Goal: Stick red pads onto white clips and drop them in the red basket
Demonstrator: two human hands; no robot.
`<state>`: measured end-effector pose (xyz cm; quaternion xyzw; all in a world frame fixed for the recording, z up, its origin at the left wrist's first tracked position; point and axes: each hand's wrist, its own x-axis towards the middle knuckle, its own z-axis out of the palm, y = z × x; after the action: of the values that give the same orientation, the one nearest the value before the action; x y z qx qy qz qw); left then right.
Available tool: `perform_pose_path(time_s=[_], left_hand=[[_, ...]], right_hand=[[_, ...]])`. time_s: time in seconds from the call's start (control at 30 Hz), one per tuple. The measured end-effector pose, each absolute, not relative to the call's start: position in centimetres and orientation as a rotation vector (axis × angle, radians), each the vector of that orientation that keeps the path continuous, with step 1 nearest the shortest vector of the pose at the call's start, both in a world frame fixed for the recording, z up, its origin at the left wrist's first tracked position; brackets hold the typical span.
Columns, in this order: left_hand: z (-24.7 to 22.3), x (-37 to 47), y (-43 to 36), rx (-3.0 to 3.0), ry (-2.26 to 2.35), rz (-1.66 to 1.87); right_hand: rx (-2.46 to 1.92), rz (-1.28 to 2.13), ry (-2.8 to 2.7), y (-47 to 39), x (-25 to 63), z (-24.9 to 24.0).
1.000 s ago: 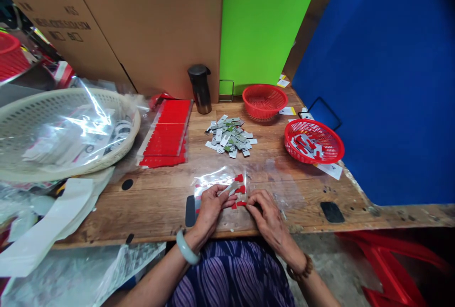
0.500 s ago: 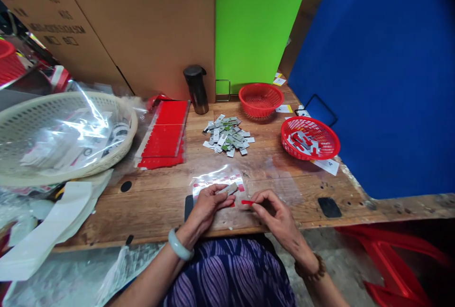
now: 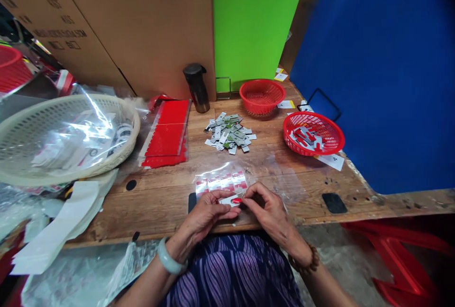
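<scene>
Close to the table's front edge, my left hand (image 3: 213,208) pinches a small pale rectangular piece (image 3: 225,200) between thumb and fingers. My right hand (image 3: 266,206) grips a small red strip (image 3: 236,200), which lies over the right part of that piece. Whether the strip is stuck down I cannot tell. Just beyond my fingers, a clear sheet with red and white marks (image 3: 213,184) lies on the table. Further back is a loose pile of small grey and white pieces (image 3: 231,131).
Two red baskets stand at the right; the nearer basket (image 3: 332,143) holds red-and-white pieces, the other basket (image 3: 262,101) is behind it. Red sheets (image 3: 167,129), a dark flask (image 3: 197,91) and a large cream basket (image 3: 78,169) of plastic bags are at the left. A blue panel (image 3: 384,79) bounds the right.
My right hand has moved left and brought the red strip onto the pale piece. My left hand has turned that piece, so a whiter face shows. The hands are now close together.
</scene>
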<state>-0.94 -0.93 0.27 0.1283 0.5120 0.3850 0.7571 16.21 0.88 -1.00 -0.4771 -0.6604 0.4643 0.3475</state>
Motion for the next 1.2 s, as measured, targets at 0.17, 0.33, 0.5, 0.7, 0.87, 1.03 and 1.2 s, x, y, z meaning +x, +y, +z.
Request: perform_pose_path(time_s=[0.17, 0.33, 0.5, 0.7, 0.87, 1.03, 1.2], left_hand=[[0.04, -0.86, -0.82, 0.316, 1.097, 0.824], [-0.08, -0.84, -0.64, 0.349, 1.084, 0.815], [-0.06, -0.75, -0.54, 0.349, 1.104, 0.805], [0.03, -0.66, -0.45, 0.347, 1.108, 0.803], [-0.14, -0.63, -0.38, 0.351, 1.116, 0.791], [-0.27, -0.58, -0.42, 0.358, 1.106, 0.793], [-0.01, -0.47, -0.38, 0.359, 1.123, 0.792]], right_hand=[[-1.241, 1.224, -1.755, 0.7, 16.03, -0.48], [-1.258, 1.207, -1.757, 0.77, 15.99, -0.69], [-1.256, 1.203, -1.752, 0.86, 16.03, -0.92], [-1.229, 1.185, -1.753, 0.86, 16.18, -1.17], [-1.232, 1.189, -1.754, 0.84, 16.24, -1.14], [-1.24, 1.197, -1.75, 0.78, 16.3, -1.37], [-1.24, 1.208, -1.744, 0.75, 16.31, -1.42]])
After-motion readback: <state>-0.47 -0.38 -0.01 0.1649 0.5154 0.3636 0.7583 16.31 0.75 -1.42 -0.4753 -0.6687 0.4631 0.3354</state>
